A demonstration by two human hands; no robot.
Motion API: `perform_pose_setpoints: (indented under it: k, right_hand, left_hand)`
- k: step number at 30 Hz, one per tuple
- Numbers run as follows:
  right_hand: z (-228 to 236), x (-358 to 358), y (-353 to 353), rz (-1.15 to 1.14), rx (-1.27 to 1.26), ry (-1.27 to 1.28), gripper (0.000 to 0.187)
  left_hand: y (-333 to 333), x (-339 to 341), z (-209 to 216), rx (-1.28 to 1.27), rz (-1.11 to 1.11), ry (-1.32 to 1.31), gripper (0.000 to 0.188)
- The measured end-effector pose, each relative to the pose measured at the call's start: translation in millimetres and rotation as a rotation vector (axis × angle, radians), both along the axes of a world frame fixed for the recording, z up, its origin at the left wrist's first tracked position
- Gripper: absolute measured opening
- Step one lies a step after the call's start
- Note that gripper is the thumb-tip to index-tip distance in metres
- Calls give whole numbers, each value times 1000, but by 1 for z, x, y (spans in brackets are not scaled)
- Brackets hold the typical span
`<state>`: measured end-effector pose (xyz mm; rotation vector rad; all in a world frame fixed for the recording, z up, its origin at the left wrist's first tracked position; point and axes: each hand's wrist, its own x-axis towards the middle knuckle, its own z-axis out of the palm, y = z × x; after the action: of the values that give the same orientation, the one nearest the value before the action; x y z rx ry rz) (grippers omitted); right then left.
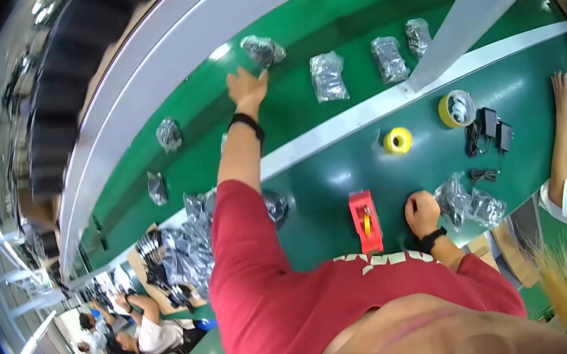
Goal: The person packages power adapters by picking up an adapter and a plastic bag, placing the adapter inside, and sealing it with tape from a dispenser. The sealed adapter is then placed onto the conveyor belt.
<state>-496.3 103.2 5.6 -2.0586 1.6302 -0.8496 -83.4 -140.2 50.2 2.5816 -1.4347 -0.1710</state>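
Note:
My left hand (248, 87) is stretched far over the green conveyor belt, its fingers and thumb apart. Just beyond its fingertips lies a clear plastic bag with dark contents (263, 51); whether they touch I cannot tell. My right hand (422, 213) rests curled on the green worktable (318, 173), with nothing visible in it. Right beside it are crumpled clear plastic bags (469, 202). To its left stands a red tape dispenser (365, 222) with a small yellow roll. A yellow tape roll (398, 141) lies farther back.
Several bagged items, including one bag (328, 77), are spread along the belt. A pale rail (334, 125) and a slanted post (472, 16) divide belt and table. Black power adapters (494, 130) lie at right, near a co-worker's hands (566, 94). Bags pile (190, 252) at left.

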Motion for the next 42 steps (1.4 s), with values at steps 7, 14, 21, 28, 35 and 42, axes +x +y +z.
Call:
perform_pose_setpoints:
  k: [7,14,21,28,35,42]
  right_hand:
    - [2,-3,-7,30,29,6,12]
    - [10,-1,-7,67,-33,-54,9]
    - [133,26,-35,145,502,-1012,20]
    - [215,63,-22,217,752,-975,22]
    - [212,57,19,322,652,-1099,13]
    - [210,52,49,278,607,-844,15]
  left_hand:
    - [-94,-31,-37,-118,118,242,81]
    - [25,-34,17,-371,103,2144,43]
    - [177,-132,111,-271,-207,2225,67]
    - [255,-194,147,-353,-491,1775,84]
    - [301,-206,141,-214,-271,2181,70]
    - [333,-212,148,-396,-86,1885,68]
